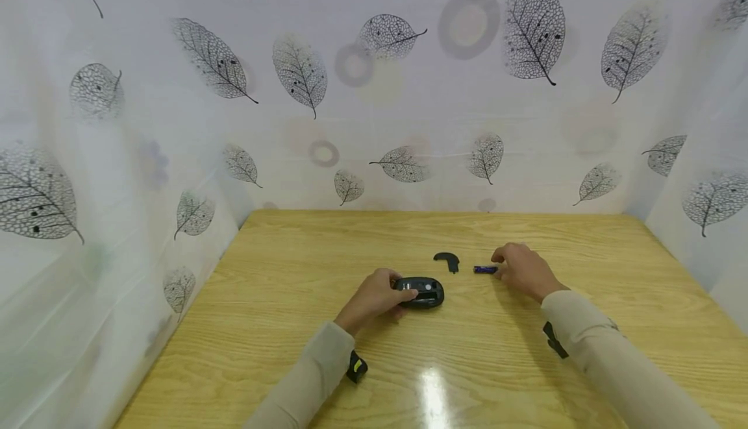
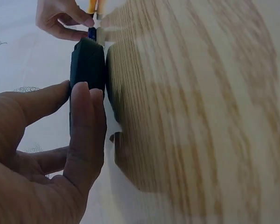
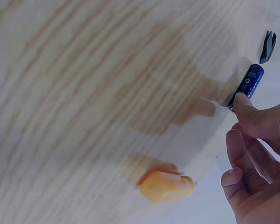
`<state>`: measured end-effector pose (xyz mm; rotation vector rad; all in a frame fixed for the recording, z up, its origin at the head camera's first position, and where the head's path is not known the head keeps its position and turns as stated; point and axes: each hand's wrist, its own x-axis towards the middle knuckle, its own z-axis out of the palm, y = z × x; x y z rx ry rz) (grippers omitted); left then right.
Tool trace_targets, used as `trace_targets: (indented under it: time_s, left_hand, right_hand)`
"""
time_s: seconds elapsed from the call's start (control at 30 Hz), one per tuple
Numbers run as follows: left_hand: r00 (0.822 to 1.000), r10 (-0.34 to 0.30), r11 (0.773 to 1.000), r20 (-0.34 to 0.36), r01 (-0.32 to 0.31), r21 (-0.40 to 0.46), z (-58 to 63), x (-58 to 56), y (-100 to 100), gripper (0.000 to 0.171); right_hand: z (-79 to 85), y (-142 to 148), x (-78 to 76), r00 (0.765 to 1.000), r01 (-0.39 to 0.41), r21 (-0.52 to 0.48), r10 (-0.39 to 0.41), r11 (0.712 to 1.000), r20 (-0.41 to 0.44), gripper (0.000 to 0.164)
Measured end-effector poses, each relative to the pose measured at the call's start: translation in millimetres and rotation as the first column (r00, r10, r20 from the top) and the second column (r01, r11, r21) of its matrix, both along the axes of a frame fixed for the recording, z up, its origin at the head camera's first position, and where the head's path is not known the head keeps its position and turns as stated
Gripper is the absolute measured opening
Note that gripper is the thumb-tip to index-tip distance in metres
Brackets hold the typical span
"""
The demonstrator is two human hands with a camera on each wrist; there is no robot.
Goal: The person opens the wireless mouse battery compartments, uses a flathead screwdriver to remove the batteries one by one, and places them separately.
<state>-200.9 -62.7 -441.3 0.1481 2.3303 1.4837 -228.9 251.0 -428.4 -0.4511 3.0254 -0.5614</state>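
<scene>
My left hand (image 1: 380,296) grips a black computer mouse (image 1: 431,284) turned underside up, its battery slot uncovered and the thumb lying over it. In the left wrist view the mouse (image 2: 87,63) is seen edge-on between thumb and fingers, close over the table. To the right, my right hand (image 1: 526,270) pinches the near end of a dark blue battery (image 1: 484,269). The battery (image 3: 249,84) lies along the tabletop in the right wrist view, with the thumb tip on its end. A curved black battery cover (image 1: 448,260) lies between the two hands, beyond the mouse.
The wooden table (image 1: 304,247) reaches back to a pale curtain (image 1: 409,111) with leaf prints, which also hangs along both sides. An orange object (image 3: 165,187) lies near the right hand in the right wrist view; the head view does not show it.
</scene>
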Motion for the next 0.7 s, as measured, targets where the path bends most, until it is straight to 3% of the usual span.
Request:
trace_targets:
  time_s: [0.2, 0.57, 0.7]
  left_hand:
    - [0.999, -0.011, 0.999, -0.037, 0.009, -0.050, 0.3, 0.2, -1.1, 0.055]
    - [0.998, -0.036, 0.998, -0.046, 0.034, -0.057, -0.9, -2.6, -4.1, 0.061]
    - [0.997, -0.041, 0.994, -0.071, 0.033, -0.107, -0.5, -3.7, -6.1, 0.068]
  right_hand:
    - [2.2, 1.4, 1.3, 1.000, 0.002, -0.020, -0.002, 1.000, -0.012, 0.030]
    - [2.1, 5.5, 1.8, 1.000, 0.015, -0.036, -0.015, 0.999, -0.012, 0.031]
    - [6.6, 4.5, 3.7, 1.000, 0.016, -0.048, -0.016, 0.999, -0.002, 0.032]
